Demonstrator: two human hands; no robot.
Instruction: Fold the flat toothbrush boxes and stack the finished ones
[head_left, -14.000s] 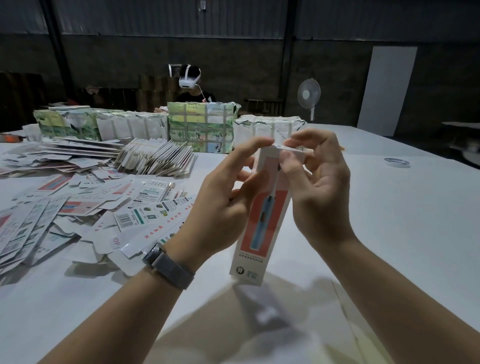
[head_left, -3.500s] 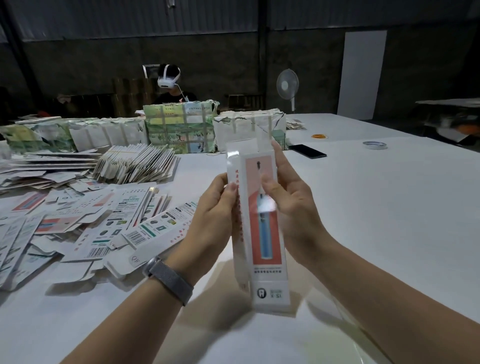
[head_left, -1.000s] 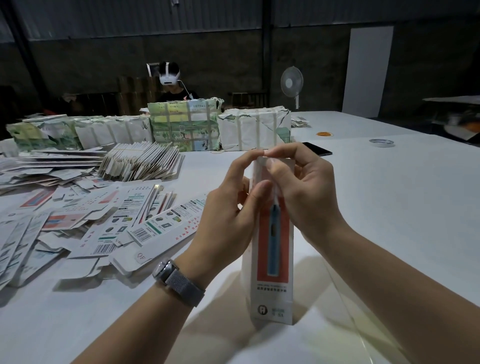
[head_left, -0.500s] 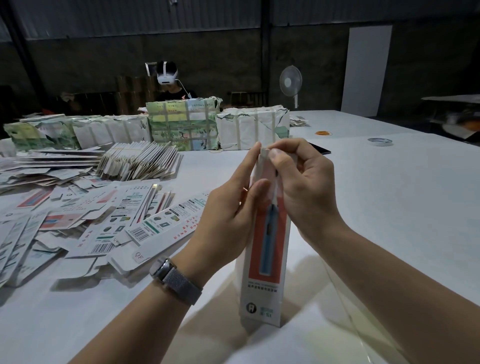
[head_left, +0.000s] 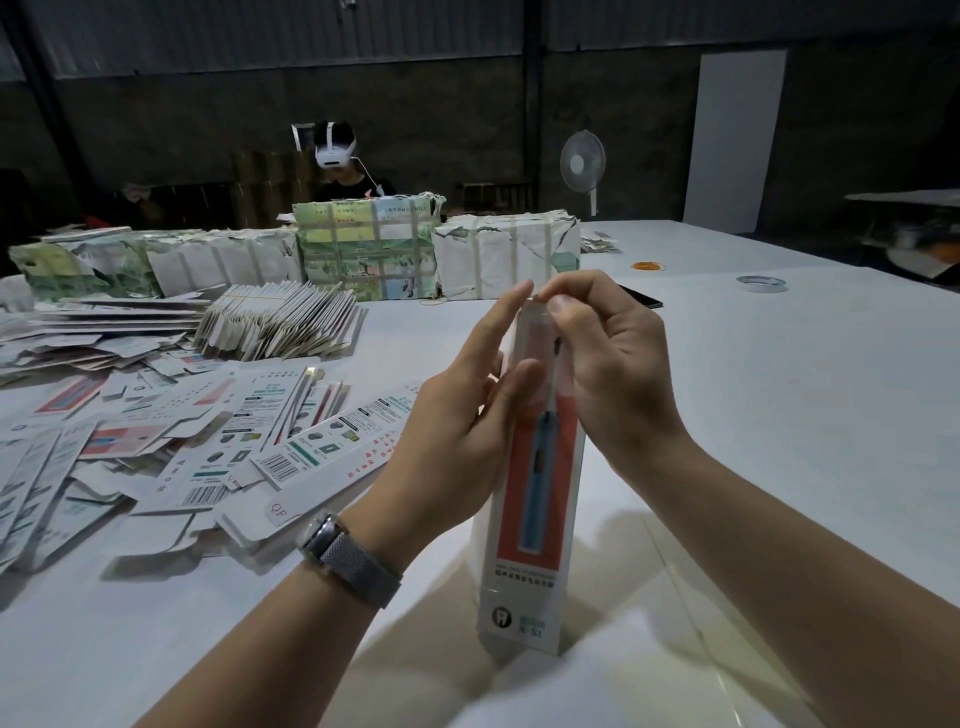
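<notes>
**Both hands on the upright toothbrush box**

My right hand (head_left: 618, 374) has its grip at the top end of the toothbrush box (head_left: 537, 483), thumb and forefinger pinched on the upper flap, the other fingers curled behind. My left hand (head_left: 457, 421) steadies the box from its nine o'clock side: the forefinger lies straight along the edge up to the top, the thumb presses the front face, so it is grasping the box too. A watch (head_left: 350, 558) sits on that wrist.

The box stands nearly upright in front of me, its lower end down near the desk (head_left: 779, 415); whether it touches I cannot tell.

Out at nine o'clock, flat boxes (head_left: 208, 441) lie scattered and overlapping. At eleven o'clock sits a fanned stack of blanks (head_left: 280, 322), and beyond it wrapped bundles (head_left: 363, 254). A phone (head_left: 641, 299) lies at one o'clock, a tape roll (head_left: 761, 283) further toward two. At twelve, another person (head_left: 343, 161) sits behind the bundles, with a fan (head_left: 583, 163) to their right.
</notes>
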